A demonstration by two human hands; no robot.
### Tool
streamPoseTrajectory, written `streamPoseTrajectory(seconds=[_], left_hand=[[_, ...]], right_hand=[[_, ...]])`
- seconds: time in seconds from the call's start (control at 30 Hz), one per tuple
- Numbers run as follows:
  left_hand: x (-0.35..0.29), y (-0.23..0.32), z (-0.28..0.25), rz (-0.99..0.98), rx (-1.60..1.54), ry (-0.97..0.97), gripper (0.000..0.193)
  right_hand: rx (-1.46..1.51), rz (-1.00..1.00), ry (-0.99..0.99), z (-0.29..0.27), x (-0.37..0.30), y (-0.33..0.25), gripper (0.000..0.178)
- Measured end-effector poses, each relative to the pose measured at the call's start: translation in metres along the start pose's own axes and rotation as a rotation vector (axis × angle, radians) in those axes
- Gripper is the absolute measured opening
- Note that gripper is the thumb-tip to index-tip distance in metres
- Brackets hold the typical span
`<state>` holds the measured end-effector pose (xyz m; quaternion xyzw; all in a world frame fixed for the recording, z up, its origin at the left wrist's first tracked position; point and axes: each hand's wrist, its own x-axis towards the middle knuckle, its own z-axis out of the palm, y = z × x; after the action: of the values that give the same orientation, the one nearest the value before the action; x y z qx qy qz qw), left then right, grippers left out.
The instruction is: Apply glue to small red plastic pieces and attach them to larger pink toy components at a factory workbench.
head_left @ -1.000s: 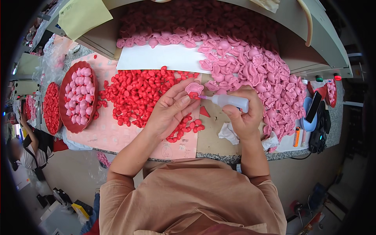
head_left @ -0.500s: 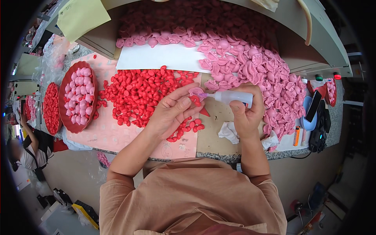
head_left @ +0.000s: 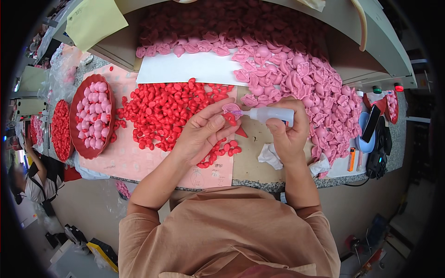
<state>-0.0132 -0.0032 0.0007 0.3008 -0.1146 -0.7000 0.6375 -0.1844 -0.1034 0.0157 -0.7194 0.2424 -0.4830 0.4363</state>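
Note:
My left hand (head_left: 200, 132) pinches a small pink shell-shaped piece (head_left: 231, 108) together with a glossy red piece (head_left: 230, 119). Closed around a white squeeze bottle (head_left: 273, 114) is my right hand (head_left: 292, 132). The bottle lies nearly level, and its thin purplish nozzle (head_left: 242, 112) reaches to the pink piece. Whether any liquid comes out is too small to tell. Below and left of my left hand spreads a heap of red bean-like pieces (head_left: 157, 111). Beyond my right hand lies a large heap of pink shell-like pieces (head_left: 320, 99).
At left, a red scalloped tray (head_left: 87, 149) holds pink-and-red pieces, beside a tray of red pieces (head_left: 61, 129). Crumpled white tissue (head_left: 270, 156) lies near the front edge. A phone (head_left: 370, 125) and an orange marker (head_left: 351, 159) are at right. Another person (head_left: 39, 178) is at far left.
My right hand has shifted slightly left with the bottle, bringing the nozzle further over the pink piece. My left hand stays almost where it was.

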Motion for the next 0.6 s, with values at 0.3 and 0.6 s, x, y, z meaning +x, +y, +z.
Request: streamPoseTrajectory(seconds=[0.3,0.6], left_hand=[[0.0005,0.0047,-0.0009,0.022,-0.026,0.001,0.044],[0.0014,0.0065,-0.0029,0.071,-0.036,0.001,0.041]], right_hand=[[0.039,-0.014,0.063,-0.0046,0.005,0.0001,0.026],[-0.001,-0.01,0.05,-0.003,0.0044,-0.0001,0.026]])
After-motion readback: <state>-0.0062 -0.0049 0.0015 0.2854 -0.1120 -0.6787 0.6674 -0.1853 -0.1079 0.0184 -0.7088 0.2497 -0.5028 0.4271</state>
